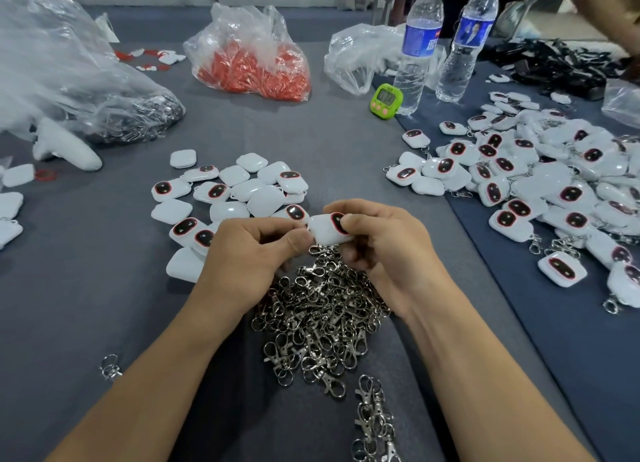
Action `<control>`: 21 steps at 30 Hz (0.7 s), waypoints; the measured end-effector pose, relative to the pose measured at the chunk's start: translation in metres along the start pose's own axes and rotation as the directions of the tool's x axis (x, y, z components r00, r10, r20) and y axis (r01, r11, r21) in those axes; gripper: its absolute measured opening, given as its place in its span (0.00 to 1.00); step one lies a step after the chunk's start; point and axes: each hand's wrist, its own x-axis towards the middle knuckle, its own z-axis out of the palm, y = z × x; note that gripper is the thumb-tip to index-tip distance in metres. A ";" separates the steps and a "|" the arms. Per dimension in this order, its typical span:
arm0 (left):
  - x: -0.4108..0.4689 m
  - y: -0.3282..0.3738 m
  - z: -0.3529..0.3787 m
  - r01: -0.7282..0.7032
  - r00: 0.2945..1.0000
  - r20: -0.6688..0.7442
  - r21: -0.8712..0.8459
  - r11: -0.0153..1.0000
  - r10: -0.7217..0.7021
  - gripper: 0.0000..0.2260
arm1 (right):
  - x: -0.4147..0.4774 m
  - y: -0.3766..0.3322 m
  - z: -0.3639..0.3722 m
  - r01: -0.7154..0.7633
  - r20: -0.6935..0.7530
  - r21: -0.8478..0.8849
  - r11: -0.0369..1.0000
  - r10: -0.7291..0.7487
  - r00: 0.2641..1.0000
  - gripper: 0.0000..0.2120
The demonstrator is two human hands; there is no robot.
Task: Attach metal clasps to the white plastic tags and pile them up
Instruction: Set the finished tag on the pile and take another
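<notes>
Clasps point(318, 323) heap below; left grip point(249, 250) and right grip point(381, 239) pinch edges of one tag point(323, 233).

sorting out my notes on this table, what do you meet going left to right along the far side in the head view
large clear bag of metal clasps → bag of red pieces → green timer → first water bottle → second water bottle → heap of black straps

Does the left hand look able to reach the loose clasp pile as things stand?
Probably yes: the clasp pile lies right under the left hand with nothing between, though its fingers are busy pinching the white tag.
</notes>
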 end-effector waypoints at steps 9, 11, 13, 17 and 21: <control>-0.009 -0.006 -0.004 -0.347 0.920 0.006 0.481 0.805 0.393 0.02 | -0.002 0.003 0.003 0.046 0.031 -0.029 0.999 -0.046 0.998 0.12; -0.012 -0.006 -0.002 -0.415 0.858 -0.010 0.575 0.705 0.513 0.02 | -0.002 0.004 0.005 0.048 0.032 -0.001 0.999 -0.048 0.998 0.12; -0.011 -0.005 -0.002 -0.368 0.890 -0.066 0.483 0.795 0.452 0.05 | -0.002 0.004 0.007 0.034 0.035 0.046 0.998 -0.036 0.999 0.11; -0.005 0.002 0.002 -0.060 0.998 -0.021 -0.005 0.998 0.060 0.09 | 0.000 0.003 0.004 -0.010 0.030 0.133 0.991 0.006 1.000 0.13; -0.004 0.006 0.004 0.066 0.995 0.086 -0.162 0.985 -0.053 0.08 | 0.000 0.003 0.004 -0.020 0.044 0.162 0.987 0.013 0.999 0.16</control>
